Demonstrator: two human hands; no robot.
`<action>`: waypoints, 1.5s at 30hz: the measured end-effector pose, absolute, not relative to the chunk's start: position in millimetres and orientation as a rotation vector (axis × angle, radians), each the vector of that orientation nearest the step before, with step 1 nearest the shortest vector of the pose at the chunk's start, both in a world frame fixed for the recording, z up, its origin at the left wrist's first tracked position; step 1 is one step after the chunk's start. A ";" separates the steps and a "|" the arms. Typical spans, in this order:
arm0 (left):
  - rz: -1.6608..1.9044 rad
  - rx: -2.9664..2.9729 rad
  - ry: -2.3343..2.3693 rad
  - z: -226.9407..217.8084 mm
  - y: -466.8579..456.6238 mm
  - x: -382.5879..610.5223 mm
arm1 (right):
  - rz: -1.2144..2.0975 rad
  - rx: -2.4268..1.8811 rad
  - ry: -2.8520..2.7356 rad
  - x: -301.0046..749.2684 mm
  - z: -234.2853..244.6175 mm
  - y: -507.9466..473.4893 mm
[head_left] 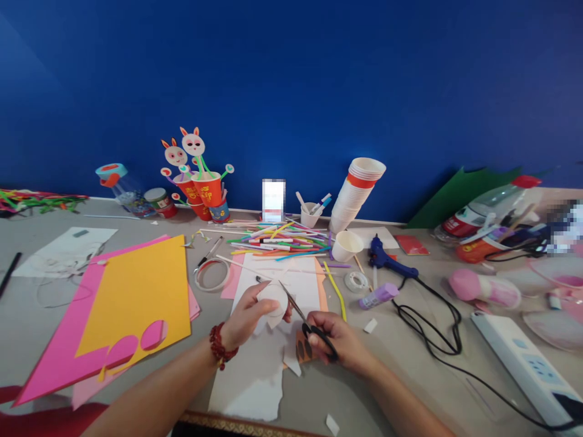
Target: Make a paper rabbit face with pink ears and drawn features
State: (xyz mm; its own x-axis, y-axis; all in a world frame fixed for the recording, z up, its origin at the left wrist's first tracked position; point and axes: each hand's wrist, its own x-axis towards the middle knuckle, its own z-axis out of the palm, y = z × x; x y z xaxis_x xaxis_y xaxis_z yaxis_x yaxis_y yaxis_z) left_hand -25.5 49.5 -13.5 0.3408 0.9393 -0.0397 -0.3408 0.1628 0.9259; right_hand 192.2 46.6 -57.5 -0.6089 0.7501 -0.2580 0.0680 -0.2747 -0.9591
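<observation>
Now your left hand (248, 318) pinches white paper (274, 292), partly hiding it, while your right hand (339, 340) holds scissors (297, 309), partly hiding them too.

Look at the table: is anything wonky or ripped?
Yes. The tall stack of paper cups by the blue wall looks wonky, leaning right instead of standing straight. The pale sheet at the front looks ripped, with a ragged lower-right edge.

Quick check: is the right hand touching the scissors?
Touching. The head view shows it plainly: the right hand is closed around the black-handled end of the scissors.
</observation>
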 end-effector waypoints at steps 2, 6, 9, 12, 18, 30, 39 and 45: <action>1.049 1.018 0.740 -12.2 49.8 -25.3 | 1.933 -1.003 -1.504 192.1 -58.1 46.8; 1.047 1.038 0.747 -11.7 50.3 -25.8 | 1.931 -1.012 -1.526 192.4 -57.6 47.5; 1.050 1.058 0.745 -11.9 50.5 -26.7 | 1.914 -1.020 -1.531 193.0 -56.3 47.7; 1.053 1.054 0.740 -12.6 50.6 -27.4 | 1.919 -1.027 -1.525 193.1 -55.8 47.5; 1.077 1.068 0.742 -15.5 50.3 -27.2 | 1.901 -1.018 -1.535 191.1 -58.4 46.9; 1.090 1.056 0.738 -15.4 52.3 -27.9 | 1.896 -1.034 -1.549 194.0 -58.8 48.3; 1.122 1.047 0.725 -14.8 50.9 -27.5 | 1.852 -1.031 -1.575 193.9 -58.6 47.4; 1.117 1.085 0.731 -16.8 52.0 -27.8 | 1.908 -1.023 -1.536 194.0 -58.0 47.7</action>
State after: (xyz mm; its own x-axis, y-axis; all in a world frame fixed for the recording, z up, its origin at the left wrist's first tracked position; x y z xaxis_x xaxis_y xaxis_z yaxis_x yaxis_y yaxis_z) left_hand -27.8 52.0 -16.8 0.3083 0.9500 0.0500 -0.3344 0.0590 0.9406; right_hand 194.0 47.7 -58.0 -0.6038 0.7568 -0.2504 0.0831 -0.2527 -0.9640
